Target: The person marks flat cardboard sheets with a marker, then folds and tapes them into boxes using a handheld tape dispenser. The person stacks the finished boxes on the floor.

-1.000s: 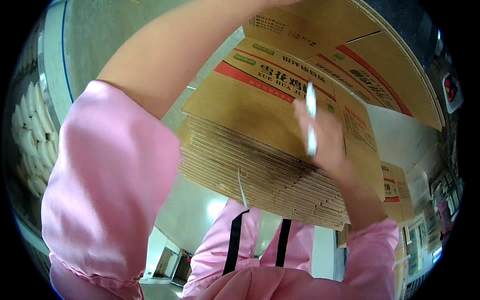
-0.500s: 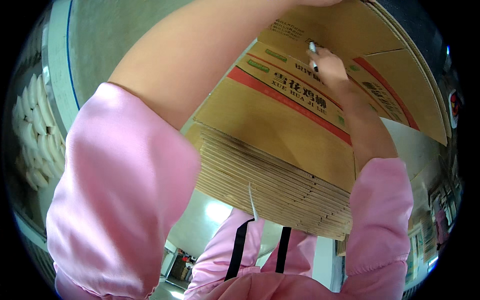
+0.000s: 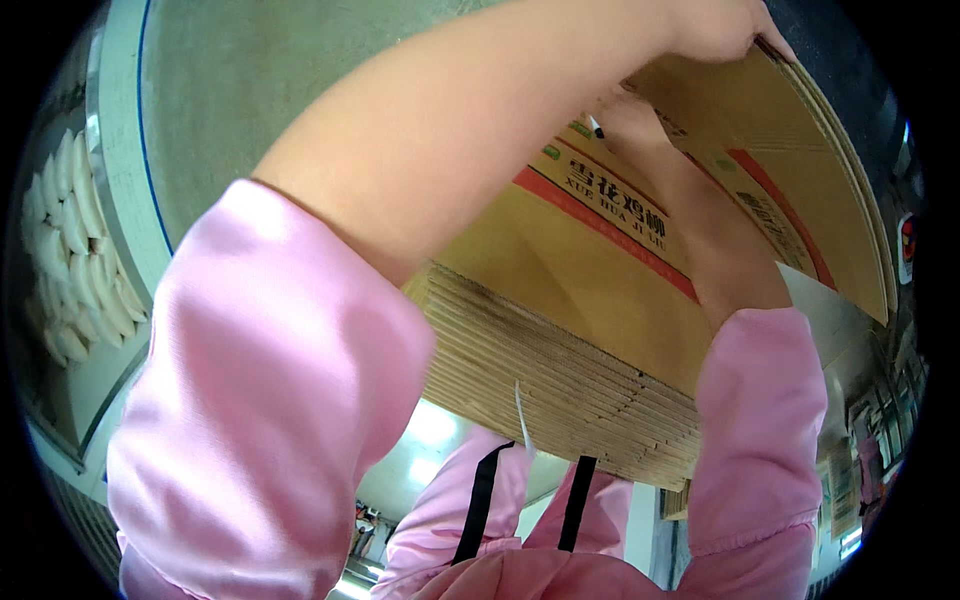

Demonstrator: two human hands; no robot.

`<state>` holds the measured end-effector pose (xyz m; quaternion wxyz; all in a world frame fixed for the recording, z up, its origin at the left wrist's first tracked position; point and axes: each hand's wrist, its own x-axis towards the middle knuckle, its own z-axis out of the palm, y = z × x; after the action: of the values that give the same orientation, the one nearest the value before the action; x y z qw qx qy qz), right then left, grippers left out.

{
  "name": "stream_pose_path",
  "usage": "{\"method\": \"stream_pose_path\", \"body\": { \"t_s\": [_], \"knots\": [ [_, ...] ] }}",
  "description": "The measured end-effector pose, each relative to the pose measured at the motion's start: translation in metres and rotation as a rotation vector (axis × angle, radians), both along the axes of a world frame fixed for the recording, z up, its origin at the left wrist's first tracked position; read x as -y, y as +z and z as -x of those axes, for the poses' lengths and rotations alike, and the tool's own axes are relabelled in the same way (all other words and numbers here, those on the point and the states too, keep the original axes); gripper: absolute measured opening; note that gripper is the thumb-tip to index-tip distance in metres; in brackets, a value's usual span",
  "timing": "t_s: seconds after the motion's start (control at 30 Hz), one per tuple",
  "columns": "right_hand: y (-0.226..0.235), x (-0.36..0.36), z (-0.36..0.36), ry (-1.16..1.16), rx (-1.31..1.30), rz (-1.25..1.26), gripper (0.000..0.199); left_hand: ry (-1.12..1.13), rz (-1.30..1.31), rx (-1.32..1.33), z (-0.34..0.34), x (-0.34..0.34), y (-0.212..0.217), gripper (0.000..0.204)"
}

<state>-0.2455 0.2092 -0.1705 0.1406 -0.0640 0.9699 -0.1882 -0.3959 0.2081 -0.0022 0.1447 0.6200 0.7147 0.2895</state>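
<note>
A thick stack of flat folded cardboard cartons (image 3: 560, 270), brown with red stripes and dark print, lies in front of me. My left hand (image 3: 728, 28) reaches across to the far side, its fingers hooked over the top edge of raised carton sheets (image 3: 800, 130). Beneath my left forearm, my right hand (image 3: 632, 118) is closed on a marker (image 3: 597, 126), white with a black end. Most of the marker is hidden by the fingers. That hand is over the far part of the top carton, close to the fold where the raised sheets begin.
White filled bags (image 3: 75, 250) are piled at the far left, beyond a pale ledge with a blue line (image 3: 150, 190). A thin white strip (image 3: 522, 415) sticks out in front of the stack's near side. Assorted goods (image 3: 880, 440) stand at the right.
My left hand has come further into view at the raised sheets' top edge. My right hand has moved slightly left and away with the marker, partly under my left forearm.
</note>
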Motion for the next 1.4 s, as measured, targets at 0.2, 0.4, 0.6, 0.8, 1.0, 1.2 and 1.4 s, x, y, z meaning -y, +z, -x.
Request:
{"method": "stream_pose_path", "body": {
  "t_s": [0.2,0.4,0.6,0.8,1.0,1.2,1.4],
  "knots": [
    [-0.015,0.021,0.038,-0.267,0.014,0.231,0.019,0.001,-0.121,0.053,0.001,0.016,0.008,0.036],
    [0.032,0.001,-0.015,-0.073,-0.158,0.09,0.035,-0.082,0.093,0.086,0.01,-0.005,0.007,0.043],
    [0.134,-0.066,-0.049,-0.243,-0.813,0.202,0.026,-0.131,0.228,0.165,0.02,-0.009,0.014,0.049],
    [0.142,-0.102,-0.083,-0.4,-0.58,-0.407,0.024,-0.149,0.325,0.442,0.012,-0.004,0.039,0.046],
    [0.169,-0.041,-0.133,-0.371,-0.525,-0.195,0.033,-0.176,0.346,0.354,0.017,-0.01,0.028,0.047],
    [0.217,0.058,-0.239,-0.106,-0.117,0.452,0.036,-0.166,0.533,0.583,0.016,-0.023,0.042,0.064],
    [0.191,0.035,-0.191,-0.349,-0.146,0.437,0.024,-0.127,0.176,0.377,0.001,0.004,0.024,0.057]
  ]
}}
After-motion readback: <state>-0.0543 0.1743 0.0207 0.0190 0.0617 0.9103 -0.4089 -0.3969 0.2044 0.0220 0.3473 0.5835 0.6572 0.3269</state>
